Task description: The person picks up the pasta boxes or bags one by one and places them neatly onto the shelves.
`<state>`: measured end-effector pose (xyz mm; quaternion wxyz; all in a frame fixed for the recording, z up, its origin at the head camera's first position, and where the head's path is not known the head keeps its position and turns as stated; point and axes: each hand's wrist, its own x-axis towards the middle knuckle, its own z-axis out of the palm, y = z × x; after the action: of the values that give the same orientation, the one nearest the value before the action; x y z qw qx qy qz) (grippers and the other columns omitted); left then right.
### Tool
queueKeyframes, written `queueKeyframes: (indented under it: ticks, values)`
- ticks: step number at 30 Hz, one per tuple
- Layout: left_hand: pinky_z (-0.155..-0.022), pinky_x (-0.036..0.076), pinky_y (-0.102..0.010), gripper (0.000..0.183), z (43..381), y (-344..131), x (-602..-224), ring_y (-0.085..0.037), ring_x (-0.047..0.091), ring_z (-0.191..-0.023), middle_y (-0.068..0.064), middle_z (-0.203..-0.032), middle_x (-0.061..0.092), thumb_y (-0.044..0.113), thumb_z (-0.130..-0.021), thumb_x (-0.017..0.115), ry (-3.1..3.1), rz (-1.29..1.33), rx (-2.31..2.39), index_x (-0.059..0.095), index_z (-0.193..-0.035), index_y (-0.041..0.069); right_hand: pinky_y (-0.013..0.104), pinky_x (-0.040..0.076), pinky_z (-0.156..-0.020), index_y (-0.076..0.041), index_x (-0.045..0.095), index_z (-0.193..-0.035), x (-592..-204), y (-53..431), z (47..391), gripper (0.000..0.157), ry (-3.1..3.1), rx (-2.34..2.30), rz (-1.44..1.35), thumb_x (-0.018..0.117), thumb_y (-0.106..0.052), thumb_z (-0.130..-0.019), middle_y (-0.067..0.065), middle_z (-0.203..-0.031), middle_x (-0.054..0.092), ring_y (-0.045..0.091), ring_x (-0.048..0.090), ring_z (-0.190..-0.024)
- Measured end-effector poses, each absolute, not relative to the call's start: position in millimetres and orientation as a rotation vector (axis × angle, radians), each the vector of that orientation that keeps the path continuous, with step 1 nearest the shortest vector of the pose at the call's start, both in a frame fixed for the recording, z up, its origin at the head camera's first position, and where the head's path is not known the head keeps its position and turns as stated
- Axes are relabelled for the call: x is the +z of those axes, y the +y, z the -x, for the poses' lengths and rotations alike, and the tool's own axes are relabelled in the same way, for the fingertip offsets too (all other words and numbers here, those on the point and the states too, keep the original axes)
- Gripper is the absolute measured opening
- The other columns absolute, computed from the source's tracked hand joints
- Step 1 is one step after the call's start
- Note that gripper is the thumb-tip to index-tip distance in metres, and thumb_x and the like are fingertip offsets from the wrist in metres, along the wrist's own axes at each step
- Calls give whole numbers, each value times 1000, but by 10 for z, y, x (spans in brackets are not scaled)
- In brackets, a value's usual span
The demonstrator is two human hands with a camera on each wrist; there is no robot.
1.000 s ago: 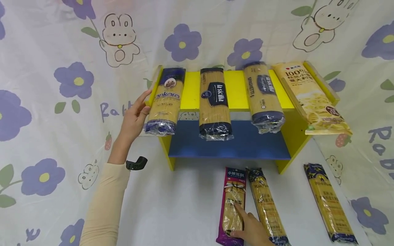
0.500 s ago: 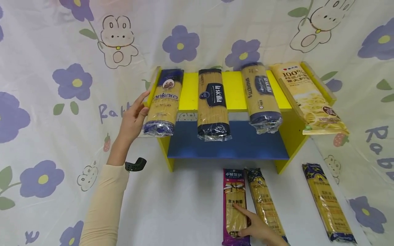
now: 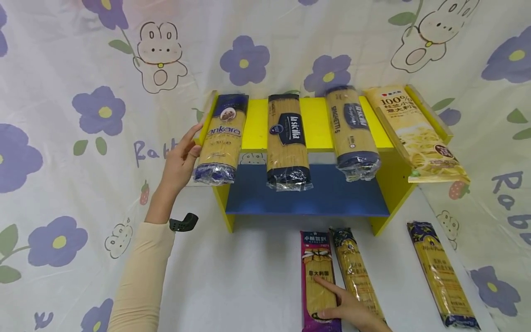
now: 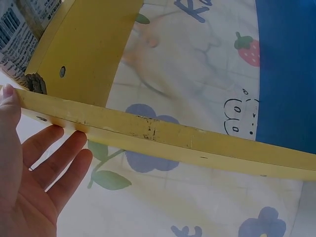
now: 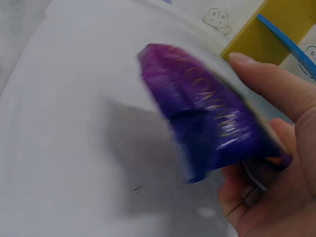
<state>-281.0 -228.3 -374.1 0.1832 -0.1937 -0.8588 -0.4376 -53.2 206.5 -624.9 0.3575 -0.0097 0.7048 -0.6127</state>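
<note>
The right hand (image 3: 350, 310) grips a magenta spaghetti packet (image 3: 315, 296); the left hand (image 3: 178, 163) (fingers loosely extended) touches the yellow-and-blue shelf (image 3: 265, 203).

White backdrop (image 3: 282, 27), purple flowers (image 3: 244, 60), rabbits (image 3: 161, 57) (strawberries (image 3: 144, 192) too); smooth white surface (image 3: 232, 276) below.
</note>
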Motion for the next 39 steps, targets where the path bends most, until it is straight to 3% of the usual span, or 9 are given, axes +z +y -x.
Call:
queueKeyframes:
  ticks: [6,10,13,15,18,21,27,31,39]
  values:
    - [-89,56,-54,52,2820,-2307,-3748,-37,70,-106,-18,-133,64,49,-99,46,-2408,561,-1247,34,-150,47,42,55,-97,-25,22,-159,-6229,2055,442,85,1834,-1657,51,71,-20,-91,27,-162,18,27,58,-122]
    - [-88,56,-53,53,2822,-2308,-3754,-38,69,-105,-19,-132,64,54,-98,45,-2415,565,-1234,34,-150,49,35,56,-94,-23,16,-160,-6214,2090,351,82,1679,-1785,92,65,-13,-95,25,-160,27,24,63,-118]
    - [-88,56,-54,54,2821,-2304,-3749,-38,69,-106,-19,-133,64,57,-97,44,-2421,556,-1222,33,-150,50,39,54,-98,-25,10,-160,-6195,2122,298,80,1485,-1878,91,58,-8,-98,18,-155,38,26,64,-119]
    - [-88,57,-54,54,2819,-2303,-3744,-39,69,-106,-19,-134,64,58,-97,44,-2423,549,-1222,33,-149,51,44,50,-105,-25,9,-160,-6183,2142,274,78,1449,-1883,109,55,-10,-100,12,-157,39,32,57,-129]
    - [-88,57,-54,54,2816,-2302,-3738,-38,69,-107,-19,-135,63,57,-97,45,-2425,547,-1225,33,-149,51,57,37,-115,-21,12,-161,-6160,2169,252,71,1504,-1837,190,53,-15,-102,13,-164,27,44,32,-146]
    - [-89,56,-54,53,2819,-2301,-3743,-38,69,-107,-19,-134,64,55,-98,45,-2426,552,-1231,33,-150,50,58,32,-118,-17,12,-160,-6139,2205,245,66,1474,-1816,271,48,-15,-105,12,-168,12,42,20,-151]
    - [-90,56,-55,53,2821,-2302,-3751,-38,69,-108,-19,-133,64,55,-98,45,-2432,548,-1233,33,-150,51,43,49,-106,-26,13,-160,-6067,2218,275,64,1182,-1828,217,41,-8,-106,6,-150,42,27,56,-124]
    - [-92,55,-55,53,2835,-2309,-3757,-38,69,-109,-19,-133,64,52,-99,46,-2427,555,-1247,33,-150,48,42,52,-103,-24,15,-160,-5980,2168,312,62,1186,-1809,319,41,-9,-106,12,-145,50,25,60,-119]
    - [-92,56,-55,53,2818,-2305,-3739,-38,68,-110,-18,-135,63,54,-98,46,-2436,549,-1251,33,-149,51,51,44,-111,-22,26,-158,-5733,2062,388,64,1496,-1676,480,56,-21,-102,6,-160,38,4,53,-128]
